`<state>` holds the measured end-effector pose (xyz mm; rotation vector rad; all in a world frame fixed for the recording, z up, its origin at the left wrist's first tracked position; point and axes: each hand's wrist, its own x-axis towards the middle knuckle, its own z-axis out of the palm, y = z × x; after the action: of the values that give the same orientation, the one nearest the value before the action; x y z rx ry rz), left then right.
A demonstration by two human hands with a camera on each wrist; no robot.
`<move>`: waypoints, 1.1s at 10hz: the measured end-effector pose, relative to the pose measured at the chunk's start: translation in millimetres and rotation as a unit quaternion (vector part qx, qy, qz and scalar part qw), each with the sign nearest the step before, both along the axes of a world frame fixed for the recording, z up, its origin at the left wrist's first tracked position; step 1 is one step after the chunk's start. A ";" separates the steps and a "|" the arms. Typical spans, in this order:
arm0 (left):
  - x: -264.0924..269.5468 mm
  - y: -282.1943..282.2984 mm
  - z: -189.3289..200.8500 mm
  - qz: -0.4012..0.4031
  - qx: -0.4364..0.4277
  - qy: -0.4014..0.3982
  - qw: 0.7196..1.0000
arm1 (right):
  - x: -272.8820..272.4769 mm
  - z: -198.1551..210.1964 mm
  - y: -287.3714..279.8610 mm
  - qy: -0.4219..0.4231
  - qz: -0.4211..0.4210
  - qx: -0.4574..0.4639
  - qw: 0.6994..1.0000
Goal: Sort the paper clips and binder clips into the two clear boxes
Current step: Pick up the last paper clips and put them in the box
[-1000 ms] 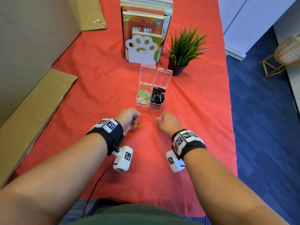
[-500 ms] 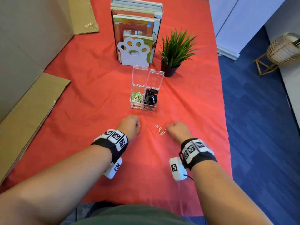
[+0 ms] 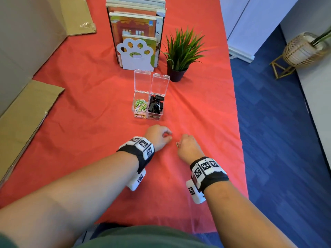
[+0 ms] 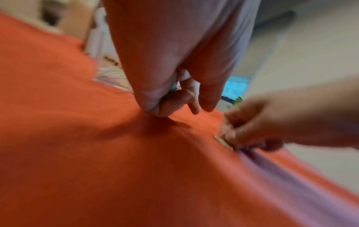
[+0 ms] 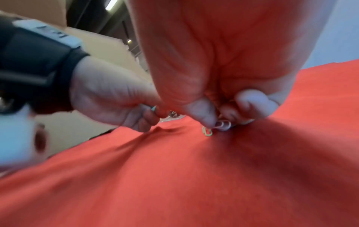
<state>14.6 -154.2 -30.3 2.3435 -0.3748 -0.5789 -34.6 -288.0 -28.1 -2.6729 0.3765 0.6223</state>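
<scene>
Two clear boxes stand open side by side on the red cloth; the left box (image 3: 140, 109) holds coloured paper clips, the right box (image 3: 156, 108) holds black binder clips. Just in front of them my left hand (image 3: 169, 137) is curled, and the right wrist view shows a teal paper clip (image 5: 153, 108) held in its fingers. My right hand (image 3: 180, 143) pinches a few loose paper clips (image 3: 177, 145) against the cloth. In the right wrist view its thumb and fingers close on a pale clip (image 5: 223, 124), with a green-yellow clip (image 5: 207, 132) beside it.
Upright books behind a white paw-shaped bookend (image 3: 137, 54) and a small potted plant (image 3: 180, 52) stand beyond the boxes. Cardboard sheets (image 3: 26, 111) lie along the left. The table's right edge (image 3: 239, 140) drops to blue carpet.
My right hand has moved left onto the loose clips that lay between the hands and now pinches them. My left hand has shifted slightly toward the right hand.
</scene>
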 end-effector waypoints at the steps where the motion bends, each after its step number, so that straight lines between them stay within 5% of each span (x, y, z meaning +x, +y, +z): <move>1: -7.4 -12.2 -12.0 -0.079 0.052 -0.038 0.995 | 1.7 -0.7 -14.5 0.003 -0.085 0.099 0.991; 2: -14.2 -20.2 -18.0 -0.114 0.064 -0.047 0.990 | 2.7 0.4 -28.3 0.022 -0.174 0.187 0.967; 4: -23.4 -24.3 -22.8 -0.136 0.060 -0.089 0.985 | -3.2 20.7 -41.0 -0.007 -0.404 0.445 0.799; 5: -23.2 -16.9 -17.8 -0.045 0.001 -0.058 0.997 | 0.2 30.1 -38.1 -0.005 -0.407 0.490 0.771; 7: 18.4 32.7 27.5 0.218 -0.085 0.029 0.972 | 34.3 59.2 2.5 0.010 -0.306 0.470 0.828; 8: 52.8 50.8 56.8 0.305 -0.116 0.087 0.941 | 62.5 85.6 31.4 0.008 -0.276 0.493 0.825; 10: 93.7 68.0 86.0 0.333 -0.135 0.125 0.925 | 103.6 113.6 62.1 -0.037 -0.262 0.491 0.830; 11: 95.9 77.5 88.6 0.327 -0.129 0.121 0.928 | 115.2 121.3 78.0 -0.019 -0.237 0.446 0.863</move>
<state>110.5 -76.8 58.2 1.9446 0.4156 -0.4441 80.6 -210.0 93.2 -1.6172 0.5441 0.4296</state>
